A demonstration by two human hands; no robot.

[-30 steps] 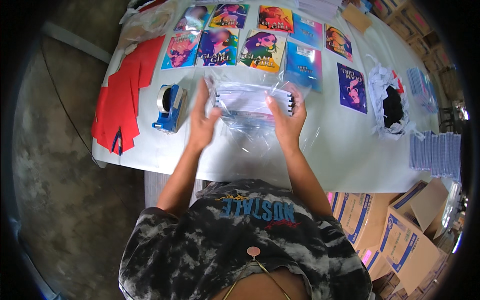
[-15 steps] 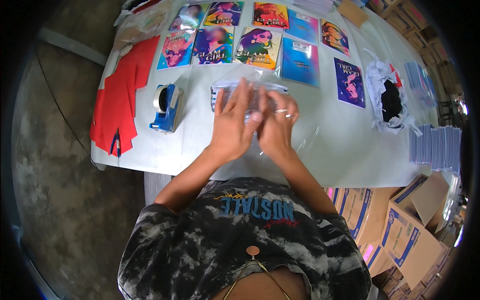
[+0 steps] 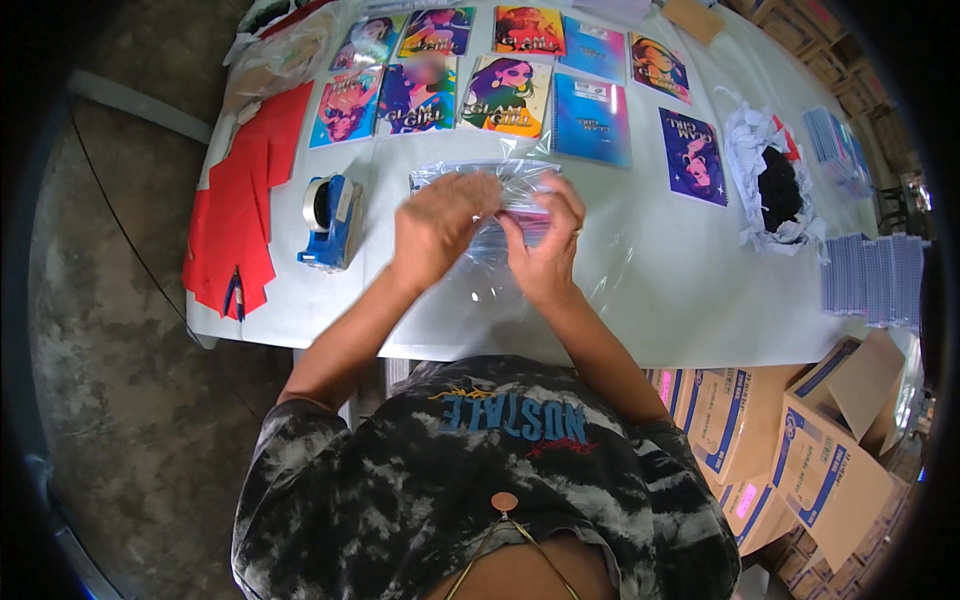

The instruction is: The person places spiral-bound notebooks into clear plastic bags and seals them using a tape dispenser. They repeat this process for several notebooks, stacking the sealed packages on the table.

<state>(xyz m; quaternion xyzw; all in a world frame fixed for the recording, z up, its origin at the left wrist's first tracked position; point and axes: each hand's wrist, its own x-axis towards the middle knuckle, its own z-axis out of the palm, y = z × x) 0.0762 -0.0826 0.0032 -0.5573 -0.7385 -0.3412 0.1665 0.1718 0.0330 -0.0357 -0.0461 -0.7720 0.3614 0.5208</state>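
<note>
A sheet of clear plastic film lies loosely around a bundle at the middle of the white-covered table, its creases shining. What the bundle is I cannot make out through the glare and my hands. My right hand has its thumb and fingers curled together on the film, at the bundle's right side. Over the left side rests my left hand, also touching the film; its fingers are smeared by motion. To its left stands a blue tape dispenser with a roll of tape.
Several colourful spiral notebooks lie in rows along the far side. Red sheets and small dark-handled snips are at the left. A crumpled white bag and notebook stacks sit right; cardboard boxes stand below.
My flat, outstretched hands have curled in toward the film. The left hand has shifted slightly left and the right thumb now bends against the plastic, which looks more gathered up.
</note>
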